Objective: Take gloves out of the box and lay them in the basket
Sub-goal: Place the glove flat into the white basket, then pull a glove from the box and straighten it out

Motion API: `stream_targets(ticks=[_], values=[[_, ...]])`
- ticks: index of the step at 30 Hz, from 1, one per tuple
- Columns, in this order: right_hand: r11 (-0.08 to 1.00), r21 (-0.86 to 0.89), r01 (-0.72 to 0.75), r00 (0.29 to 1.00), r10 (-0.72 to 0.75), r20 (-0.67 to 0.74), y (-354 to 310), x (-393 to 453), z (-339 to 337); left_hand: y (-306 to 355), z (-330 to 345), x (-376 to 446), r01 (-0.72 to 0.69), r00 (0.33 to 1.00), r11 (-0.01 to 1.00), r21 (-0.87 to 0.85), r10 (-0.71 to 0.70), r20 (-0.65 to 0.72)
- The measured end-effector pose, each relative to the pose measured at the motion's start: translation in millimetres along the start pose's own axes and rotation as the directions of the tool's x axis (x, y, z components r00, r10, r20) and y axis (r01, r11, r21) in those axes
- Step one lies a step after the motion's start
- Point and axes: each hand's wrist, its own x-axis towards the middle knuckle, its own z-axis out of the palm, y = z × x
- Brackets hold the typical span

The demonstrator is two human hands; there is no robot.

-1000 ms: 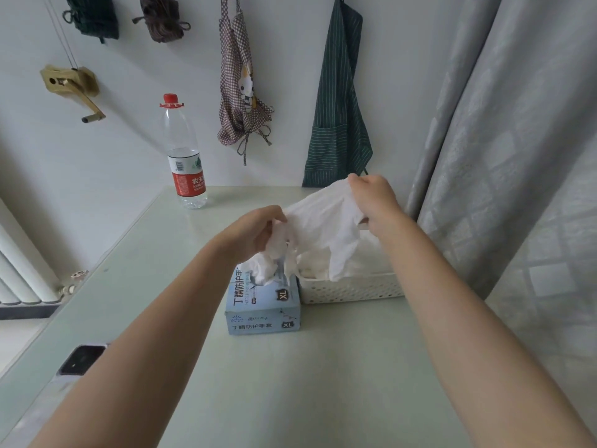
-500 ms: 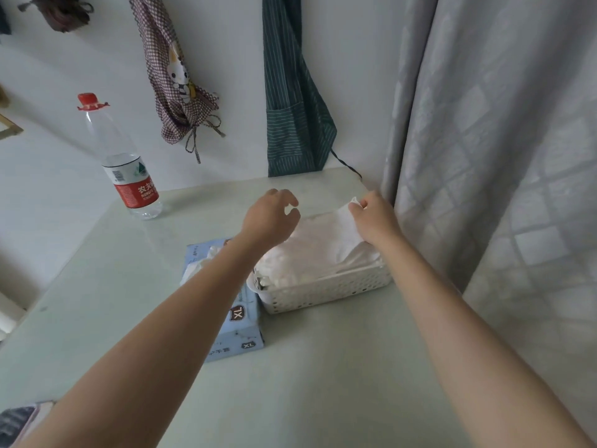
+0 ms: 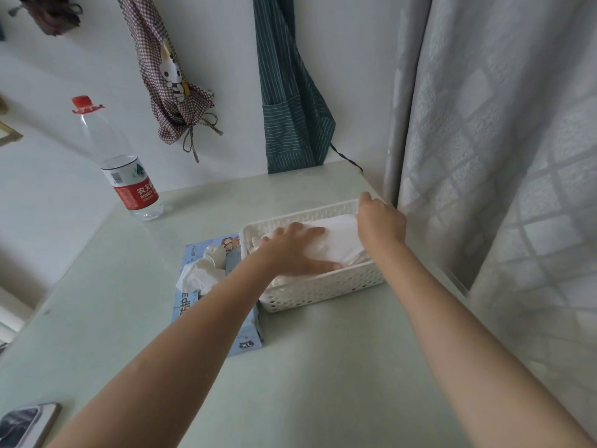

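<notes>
White gloves (image 3: pixel 336 240) fill a white basket (image 3: pixel 326 287) beside a pale blue box (image 3: pixel 245 334) (bottle (image 3: pixel 129 176) label red).

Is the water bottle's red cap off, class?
No: the red cap sits on top of the water bottle, which stands upright on the table.

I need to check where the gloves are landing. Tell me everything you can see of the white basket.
The white basket is a shallow rectangular tray, plastic by its look, with perforated walls. It sits flat on the pale green table, its left end against the blue glove box. White gloves fill it. The left hand presses flat on them; the right hand rests at the far right corner.
</notes>
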Motion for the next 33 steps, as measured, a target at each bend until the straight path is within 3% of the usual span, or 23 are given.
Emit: stream_targets(ticks=[3, 5, 7, 9, 12, 16, 20, 23, 28, 33], values=[[0.997, -0.078, -0.023, 0.999, 0.021, -0.033, 0, -3, -3, -4, 0, 1, -0.004, 0.999, 0.997, -0.081, 0.008, 0.048], [0.992, -0.111, -0.052, 0.995, 0.042, -0.087, -2, -6, -7, -9, -1, -2, -0.032, 0.999, 0.986, -0.165, 0.032, -0.003], [0.996, -0.08, -0.035, 0.993, 0.026, -0.118, -8, -10, -13, -16, -5, -11, -0.098, 0.984, 0.963, -0.253, 0.055, -0.17], [1.0, -0.015, 0.025, 0.99, -0.026, -0.136, -24, -12, -21, -27, -10, -24, -0.16, 0.914, 0.935, -0.317, 0.019, -0.406], [0.988, 0.05, 0.148, 0.976, -0.138, -0.169, -58, -16, -34, -53, -21, -46, -0.086, 0.81, 0.924, -0.373, -0.153, -0.565], [0.879, 0.337, 0.336, 0.941, -0.332, -0.073, -117, -30, -41, -104, -24, -78, 0.108, 0.793, 0.89, -0.443, -0.346, -0.502], [0.738, 0.587, 0.333, 0.873, -0.477, 0.104, -165, -47, -41, -135, -21, -107, 0.208, 0.827, 0.838, -0.505, -0.426, -0.367], [0.71, 0.644, 0.284, 0.804, -0.542, 0.243, -188, -57, -38, -150, -16, -117, 0.269, 0.868, 0.866, -0.421, -0.407, -0.283], [0.735, 0.625, 0.263, 0.785, -0.539, 0.304, -196, -63, -38, -153, -13, -123, 0.118, 0.792, 0.818, -0.563, -0.42, -0.443], [0.7, 0.647, 0.302, 0.856, -0.498, 0.14, -197, -58, -50, -145, -23, -125, -0.003, 0.741, 0.777, -0.63, -0.422, -0.523]])
